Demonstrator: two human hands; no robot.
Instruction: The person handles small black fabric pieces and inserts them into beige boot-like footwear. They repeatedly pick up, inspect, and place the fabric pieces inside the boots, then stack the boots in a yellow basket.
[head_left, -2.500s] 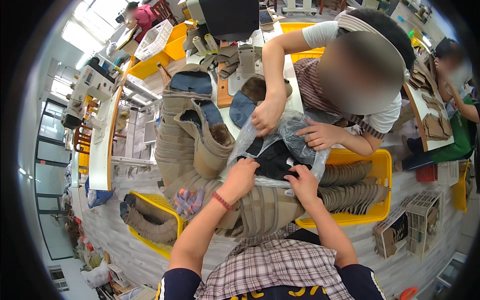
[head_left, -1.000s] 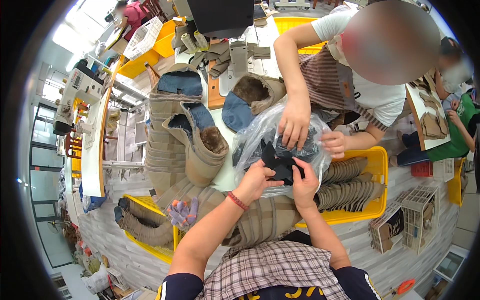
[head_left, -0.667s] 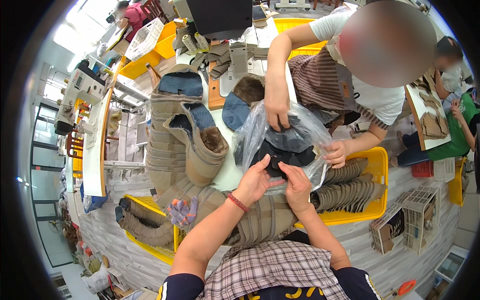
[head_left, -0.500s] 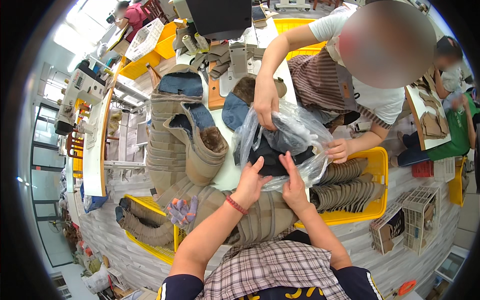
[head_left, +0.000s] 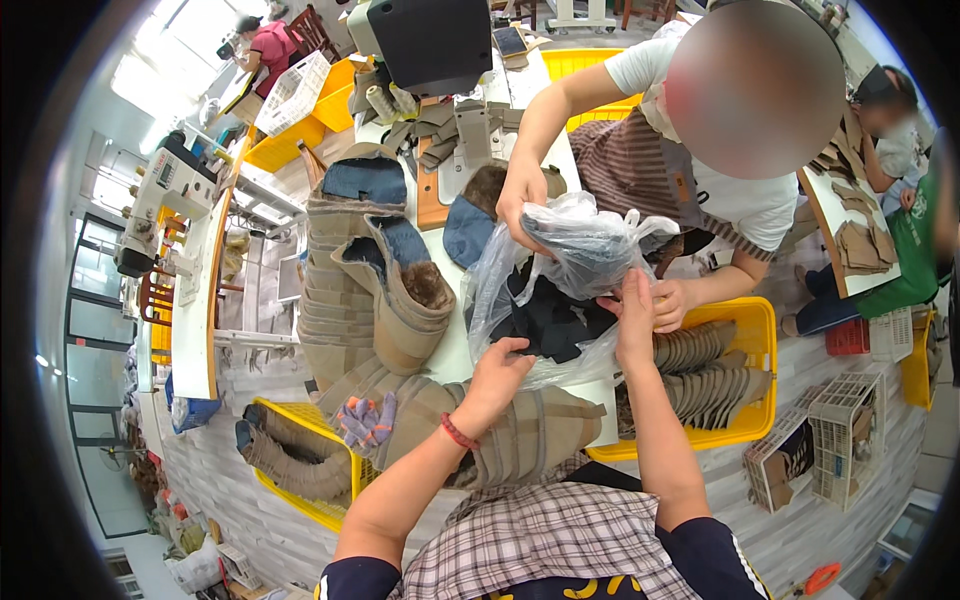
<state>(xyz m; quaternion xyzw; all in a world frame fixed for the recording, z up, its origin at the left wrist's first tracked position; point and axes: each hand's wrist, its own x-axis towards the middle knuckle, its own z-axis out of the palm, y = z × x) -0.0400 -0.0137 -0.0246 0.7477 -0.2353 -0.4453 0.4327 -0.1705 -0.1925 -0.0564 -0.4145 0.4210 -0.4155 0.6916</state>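
A clear plastic bag (head_left: 590, 250) with dark items (head_left: 555, 315) inside lies open on the white work table. Its contents look like black cloth pieces, but folds of plastic hide their exact kind. My left hand (head_left: 495, 380) is at the bag's near left edge, fingers outstretched and holding nothing. My right hand (head_left: 637, 325) touches the bag's right side with fingers pointing up and thumb apart. Across the table, a co-worker's hand (head_left: 525, 200) grips the bag's top, and their other hand (head_left: 672, 303) is right beside my right hand.
Stacked fur-lined boot uppers (head_left: 400, 290) fill the table's left, with more uppers (head_left: 530, 430) along its near edge. A purple-orange glove (head_left: 366, 420) lies on them. Yellow crates (head_left: 765, 400) of uppers flank the table. A sewing machine (head_left: 430, 45) stands at the back.
The bag's upper part has bunched up, and the co-worker's right-side grip has shifted. My right hand has moved right and up to the bag's side; my left hand has moved slightly down.
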